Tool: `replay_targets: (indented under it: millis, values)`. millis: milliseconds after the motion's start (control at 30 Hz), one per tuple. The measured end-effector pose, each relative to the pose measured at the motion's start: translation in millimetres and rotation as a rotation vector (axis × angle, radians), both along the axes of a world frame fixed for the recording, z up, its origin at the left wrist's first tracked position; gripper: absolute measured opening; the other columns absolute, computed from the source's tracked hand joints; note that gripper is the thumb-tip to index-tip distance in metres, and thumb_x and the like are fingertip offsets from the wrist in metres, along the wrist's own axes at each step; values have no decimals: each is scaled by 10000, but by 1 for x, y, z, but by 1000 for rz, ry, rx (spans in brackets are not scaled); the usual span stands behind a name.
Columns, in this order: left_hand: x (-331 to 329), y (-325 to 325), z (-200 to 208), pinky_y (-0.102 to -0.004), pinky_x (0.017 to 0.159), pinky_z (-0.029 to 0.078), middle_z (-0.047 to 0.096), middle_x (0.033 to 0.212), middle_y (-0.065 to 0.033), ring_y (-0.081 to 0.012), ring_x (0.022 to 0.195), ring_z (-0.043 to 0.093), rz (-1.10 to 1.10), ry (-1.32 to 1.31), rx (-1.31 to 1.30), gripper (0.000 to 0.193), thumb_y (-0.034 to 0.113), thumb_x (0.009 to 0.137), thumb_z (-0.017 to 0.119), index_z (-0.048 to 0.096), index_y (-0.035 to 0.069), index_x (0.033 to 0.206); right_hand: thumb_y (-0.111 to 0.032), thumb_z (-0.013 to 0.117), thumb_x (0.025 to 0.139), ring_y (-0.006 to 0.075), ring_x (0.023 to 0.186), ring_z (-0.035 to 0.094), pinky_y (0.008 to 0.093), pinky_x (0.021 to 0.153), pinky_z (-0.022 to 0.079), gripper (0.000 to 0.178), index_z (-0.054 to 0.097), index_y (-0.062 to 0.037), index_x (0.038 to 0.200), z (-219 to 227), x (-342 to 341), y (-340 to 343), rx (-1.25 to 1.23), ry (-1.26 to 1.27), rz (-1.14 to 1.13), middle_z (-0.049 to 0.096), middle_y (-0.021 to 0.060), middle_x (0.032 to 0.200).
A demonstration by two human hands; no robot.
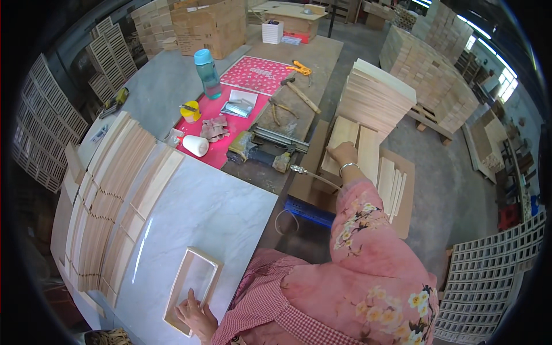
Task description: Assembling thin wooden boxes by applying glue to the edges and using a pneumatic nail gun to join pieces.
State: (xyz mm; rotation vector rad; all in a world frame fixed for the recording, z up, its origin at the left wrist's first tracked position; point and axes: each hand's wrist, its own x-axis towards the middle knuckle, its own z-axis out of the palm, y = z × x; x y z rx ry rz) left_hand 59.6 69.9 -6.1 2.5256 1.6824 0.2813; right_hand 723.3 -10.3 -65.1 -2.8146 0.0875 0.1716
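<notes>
My left hand (196, 317) lies over the near end of a shallow rectangular wooden frame (215, 280). Its fingers are spread and touch the frame, which rests on the glossy white marble-patterned tabletop (230, 210). Out to the right, my right hand (344, 154) reaches over the pale thin wooden boards (343, 131) in an open cardboard box (398, 221). The fingers curl down on one board, and their tips are partly hidden. A tall stack of similar boards (374, 95) rises just beyond that hand.
Bundled wooden strips (109, 201) line the table's left side. Ahead lie a nail gun (259, 154) with an air hose, a hammer (300, 95), pliers (277, 111), a white spool (195, 145), a yellow tub (190, 111) and a blue bottle (207, 73). Stacked wood (425, 69) stands on a pallet.
</notes>
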Motion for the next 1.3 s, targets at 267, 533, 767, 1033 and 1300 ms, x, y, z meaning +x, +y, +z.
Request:
replay_targets:
  millis: [267, 533, 767, 1033, 1300]
  values:
    - [31, -5, 50, -507, 1170, 306, 651, 990, -86, -273, 1066, 589, 100, 64, -198, 786, -64, 711, 787, 518, 76, 1436, -473, 759, 750, 371, 940, 666, 464, 808, 549, 584, 616, -14, 1083, 50, -50, -7, 359, -280, 164, 651, 207, 1099]
    - [40, 9, 95, -448, 1077, 438, 648, 1202, -144, -305, 1171, 604, 280, -1284, -424, 554, 86, 931, 683, 477, 17, 1441, -392, 814, 663, 339, 1137, 566, 429, 972, 471, 631, 676, -102, 1206, 119, -257, 82, 788, -308, 1678, 590, 172, 1296]
    - [-28, -16, 86, -290, 850, 555, 646, 1185, -171, -219, 1004, 662, 616, -1680, -519, 396, 96, 995, 572, 520, -61, 1356, -328, 871, 605, 368, 1185, 539, 458, 1029, 426, 728, 617, -138, 1260, 136, -383, 130, 801, -216, 2505, 461, 176, 1443]
    - [-55, -51, 75, -289, 863, 553, 637, 1192, -177, -204, 982, 644, 654, -2029, -392, 438, 120, 998, 613, 518, -104, 1362, -257, 911, 592, 323, 1313, 469, 444, 1135, 358, 889, 565, -136, 1402, 168, -415, 139, 403, -248, 2503, 460, 124, 1480]
    - [-114, -63, 33, -295, 764, 536, 696, 1008, -120, -181, 867, 645, 785, -1206, -54, 339, 128, 902, 715, 680, -58, 1183, -121, 877, 596, 337, 1346, 446, 447, 1159, 345, 854, 584, -108, 1399, 165, -440, 165, 326, -302, 2490, 455, 107, 1518]
